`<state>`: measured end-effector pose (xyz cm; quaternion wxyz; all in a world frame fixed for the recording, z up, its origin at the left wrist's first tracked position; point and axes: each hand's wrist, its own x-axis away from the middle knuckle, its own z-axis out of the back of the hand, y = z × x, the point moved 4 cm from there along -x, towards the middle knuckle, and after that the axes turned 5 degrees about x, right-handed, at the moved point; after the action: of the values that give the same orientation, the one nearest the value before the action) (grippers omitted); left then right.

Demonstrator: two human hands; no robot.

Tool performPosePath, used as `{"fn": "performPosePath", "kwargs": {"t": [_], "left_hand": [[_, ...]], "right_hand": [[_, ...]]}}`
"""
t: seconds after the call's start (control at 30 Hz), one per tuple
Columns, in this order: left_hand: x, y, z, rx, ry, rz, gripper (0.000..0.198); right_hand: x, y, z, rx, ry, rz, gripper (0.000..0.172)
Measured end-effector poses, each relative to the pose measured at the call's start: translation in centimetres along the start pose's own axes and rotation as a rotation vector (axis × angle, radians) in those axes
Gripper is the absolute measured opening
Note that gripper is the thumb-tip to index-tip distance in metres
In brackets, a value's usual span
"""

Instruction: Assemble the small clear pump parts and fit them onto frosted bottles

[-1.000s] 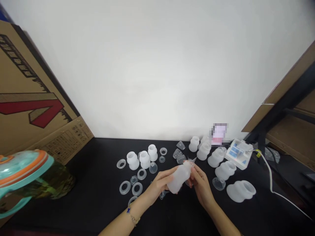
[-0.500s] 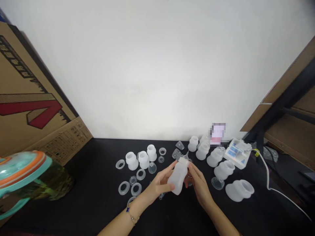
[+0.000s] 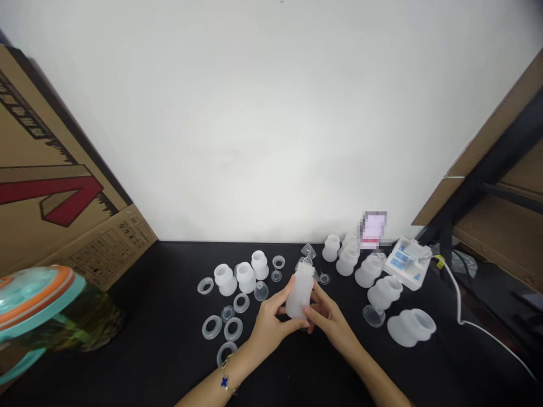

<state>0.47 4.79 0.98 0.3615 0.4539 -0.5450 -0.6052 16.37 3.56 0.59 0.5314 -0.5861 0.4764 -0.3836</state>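
A frosted white bottle [image 3: 300,294] with a collar and a clear nipple at its top is held between both hands, tilted slightly away. My left hand [image 3: 274,314] wraps its left side and base, thumb across the bottom. My right hand [image 3: 328,314] grips the lower right side with its fingers. Left of the hands stand three open white bottles, one of them a bottle [image 3: 225,280] at the left end, among clear rings such as a ring [image 3: 211,327] and a small clear dome [image 3: 261,291]. Several more white bottles, including a large one [image 3: 411,328], are on the right.
A white box with blue compartments [image 3: 408,263] and a white cable lies at the right. A blurred pink device [image 3: 374,230] stands by the wall. At the left are a cardboard box [image 3: 51,169] and a jar with a teal and orange lid [image 3: 38,294].
The bottle has shifted left and become more upright. My right hand has moved from the collar down to the bottle's lower body. A small clear ring beyond my right hand now shows.
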Motion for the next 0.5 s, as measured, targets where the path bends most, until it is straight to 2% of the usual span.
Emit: {"fn": "performPosePath", "kwargs": {"t": [0.2, 0.5], "left_hand": [[0.10, -0.14, 0.10, -0.057, 0.022, -0.067, 0.076], [0.14, -0.74, 0.17, -0.046, 0.009, -0.054, 0.075]], "right_hand": [[-0.05, 0.10, 0.47, -0.015, 0.038, 0.014, 0.077], [-0.18, 0.29, 0.79, -0.011, 0.056, 0.008, 0.077]]}}
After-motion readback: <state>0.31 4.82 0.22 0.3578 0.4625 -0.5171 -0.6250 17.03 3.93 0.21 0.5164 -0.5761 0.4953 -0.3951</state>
